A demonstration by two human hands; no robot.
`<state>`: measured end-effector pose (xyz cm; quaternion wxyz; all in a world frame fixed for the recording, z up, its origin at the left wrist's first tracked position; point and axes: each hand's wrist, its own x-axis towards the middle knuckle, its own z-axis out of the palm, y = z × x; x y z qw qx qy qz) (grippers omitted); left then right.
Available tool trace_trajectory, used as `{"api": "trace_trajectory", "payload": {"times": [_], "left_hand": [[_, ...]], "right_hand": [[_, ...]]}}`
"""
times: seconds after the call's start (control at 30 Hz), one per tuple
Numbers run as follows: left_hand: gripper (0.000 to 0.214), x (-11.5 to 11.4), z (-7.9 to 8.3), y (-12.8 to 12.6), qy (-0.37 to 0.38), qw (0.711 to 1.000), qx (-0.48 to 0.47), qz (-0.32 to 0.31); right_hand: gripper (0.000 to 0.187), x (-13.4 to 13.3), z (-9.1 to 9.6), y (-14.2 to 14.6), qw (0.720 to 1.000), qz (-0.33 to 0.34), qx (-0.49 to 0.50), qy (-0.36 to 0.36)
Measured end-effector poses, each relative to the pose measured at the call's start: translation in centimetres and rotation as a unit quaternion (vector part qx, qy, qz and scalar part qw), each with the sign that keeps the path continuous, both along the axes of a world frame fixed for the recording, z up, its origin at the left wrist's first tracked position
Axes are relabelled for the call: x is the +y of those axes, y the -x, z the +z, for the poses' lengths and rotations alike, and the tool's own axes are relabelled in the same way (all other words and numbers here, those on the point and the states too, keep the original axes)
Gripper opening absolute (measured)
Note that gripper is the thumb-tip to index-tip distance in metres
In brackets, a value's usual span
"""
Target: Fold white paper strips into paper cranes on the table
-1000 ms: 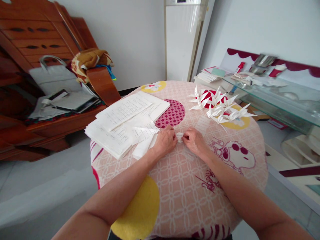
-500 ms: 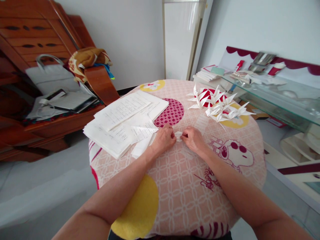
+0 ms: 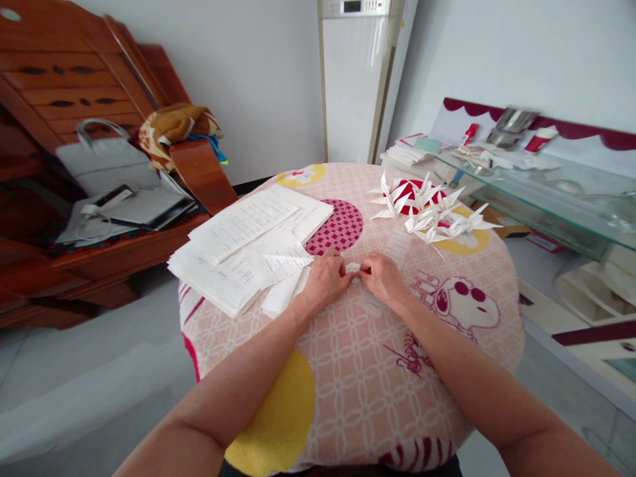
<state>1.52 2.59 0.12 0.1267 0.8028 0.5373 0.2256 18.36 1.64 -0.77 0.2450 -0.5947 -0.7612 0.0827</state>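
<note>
Between my fingertips, near the middle of the round table, is a small folded piece of white paper (image 3: 352,267). My left hand (image 3: 328,278) is closed on its left side, fingers pinched. From the right, my right hand (image 3: 380,277) pinches the other side. Much of the paper is hidden by the fingers. Just left of my left hand lie a stack of written paper sheets (image 3: 238,245) and a folded white strip (image 3: 281,297). Several white folded paper cranes (image 3: 427,211) stand in a cluster at the table's far right.
A patterned pink cloth (image 3: 358,371) covers the table. On the left, a wooden bench (image 3: 199,175) holds a grey bag (image 3: 99,159) and a tablet. A glass shelf (image 3: 561,199) with papers and cups stands on the right. Behind is a tall white air conditioner (image 3: 352,86).
The camera view has tilted up slightly. My hands have drawn a little closer together over the folded paper, and less of it shows between them.
</note>
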Motion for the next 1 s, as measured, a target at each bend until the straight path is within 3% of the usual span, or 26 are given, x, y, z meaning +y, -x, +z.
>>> {"api": "trace_trajectory", "payload": {"times": [0.33,0.6,0.77,1.0], "left_hand": [[0.021,0.2,0.7,0.8,0.027,0.999,-0.044,-0.017],[0.01,0.7,-0.2,1.4,0.033,0.996,-0.086,-0.014],[0.025,1.3,-1.1,2.0,0.062,0.986,-0.145,-0.045],[0.036,1.4,-1.3,2.4,0.062,0.981,-0.171,-0.071]], "right_hand": [[0.017,-0.4,0.5,-0.5,0.999,-0.01,0.026,0.016],[0.016,-0.6,1.0,-0.6,0.999,-0.034,-0.003,0.032],[0.016,-0.7,1.3,-0.9,0.998,-0.043,-0.015,0.041],[0.024,0.0,0.4,-1.5,0.996,0.016,0.087,-0.014]]}}
